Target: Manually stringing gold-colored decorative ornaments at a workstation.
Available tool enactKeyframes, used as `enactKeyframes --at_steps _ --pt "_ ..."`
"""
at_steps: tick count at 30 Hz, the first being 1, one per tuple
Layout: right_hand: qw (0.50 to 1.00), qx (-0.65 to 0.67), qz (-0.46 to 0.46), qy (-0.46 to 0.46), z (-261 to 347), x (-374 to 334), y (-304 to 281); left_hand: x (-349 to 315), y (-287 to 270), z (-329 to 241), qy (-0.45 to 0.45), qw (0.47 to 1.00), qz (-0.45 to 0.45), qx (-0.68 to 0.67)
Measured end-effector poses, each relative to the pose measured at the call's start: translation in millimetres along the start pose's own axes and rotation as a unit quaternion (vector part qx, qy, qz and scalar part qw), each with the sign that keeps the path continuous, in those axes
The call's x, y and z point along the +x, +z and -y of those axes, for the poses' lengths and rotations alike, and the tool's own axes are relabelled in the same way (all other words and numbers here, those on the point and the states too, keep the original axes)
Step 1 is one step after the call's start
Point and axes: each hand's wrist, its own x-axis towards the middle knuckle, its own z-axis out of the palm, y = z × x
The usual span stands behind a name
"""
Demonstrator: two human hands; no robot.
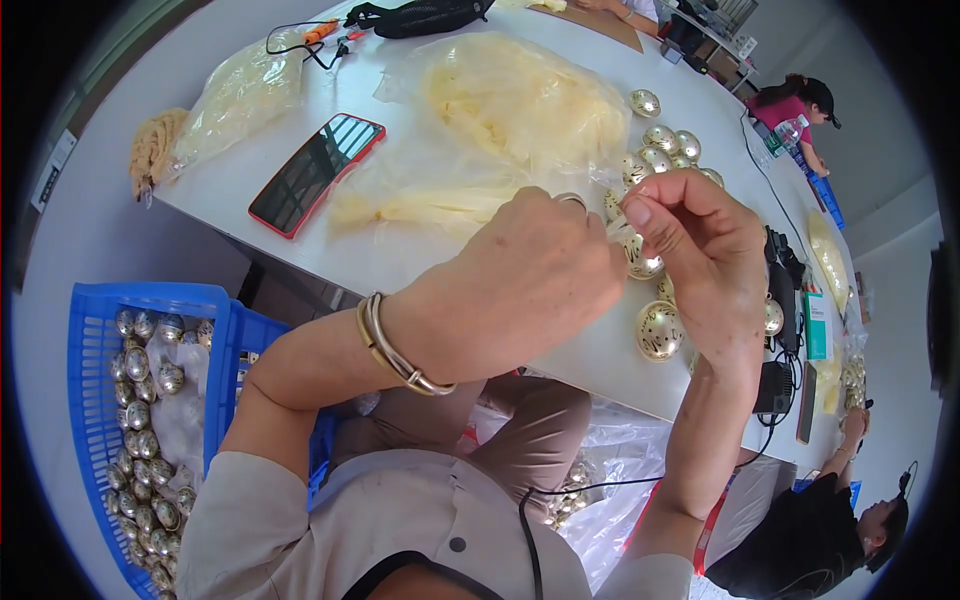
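Note:
My left hand [540, 275] is raised above the table with its fingers curled in. The back of the hand faces up and hides what the fingers hold, if anything. Close beside it, my right hand [712, 255] pinches thumb against forefinger. A small pale wisp shows between the two hands, too small to name. Behind and below the hands lies a group of shiny gold ball ornaments [660, 331] with dark markings. A clear plastic bag of pale yellow, thin material [530, 100] spreads over the table just beyond my left hand.
On the white table [300, 255] lie a red-edged phone [317, 175], another pale bag [240, 100], a black pouch [420, 16] and a teal box [817, 326]. A blue crate [150, 295] of gold ornaments stands at left. Co-workers sit at right [800, 540] and far right [790, 105].

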Motion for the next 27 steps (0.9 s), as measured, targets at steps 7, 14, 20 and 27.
enactKeyframes --at_steps 7,14,20,27 --pt "0.991 0.126 -0.041 0.032 -23.6 12.3 6.0 40.9 -13.6 28.7 0.122 0.981 0.129 0.075" --pt "0.992 0.106 -0.021 0.067 -36.0 -4.0 18.9 14.1 -6.6 63.8 0.233 0.971 0.045 -0.033" --pt "0.975 0.169 -0.134 0.06 -54.9 -35.5 59.8 -8.2 13.8 69.9 0.073 0.924 0.028 -0.374" --pt "0.943 0.252 -0.207 0.06 -52.5 -47.8 84.4 -11.4 33.5 42.3 0.044 0.879 -0.148 -0.452"
